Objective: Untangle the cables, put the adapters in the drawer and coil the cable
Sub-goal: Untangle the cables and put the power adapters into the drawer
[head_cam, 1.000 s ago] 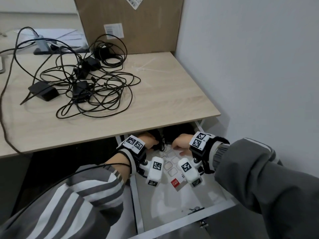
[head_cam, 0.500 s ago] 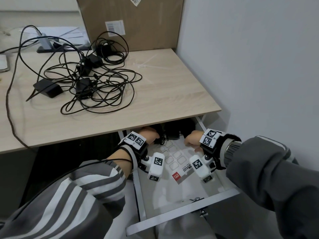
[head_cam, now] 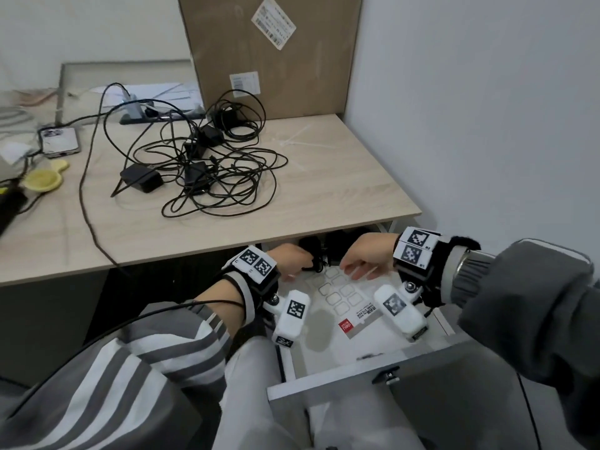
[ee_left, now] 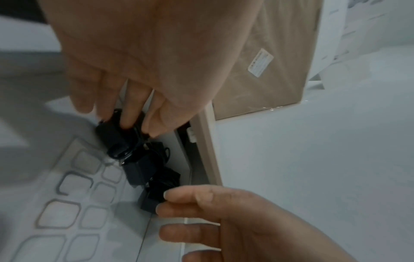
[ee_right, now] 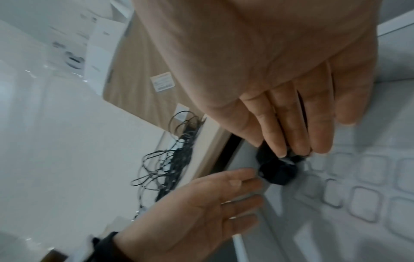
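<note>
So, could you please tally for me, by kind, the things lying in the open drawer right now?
Black adapters: 3, as far as the left wrist view shows
Sticker sheet: 1
Total: 4 in view; the back of the drawer is hidden under the desk.

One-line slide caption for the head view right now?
Both hands, left hand and right hand, reach the black adapters at the back of the open drawer; tangled cables lie on the desk.
</note>
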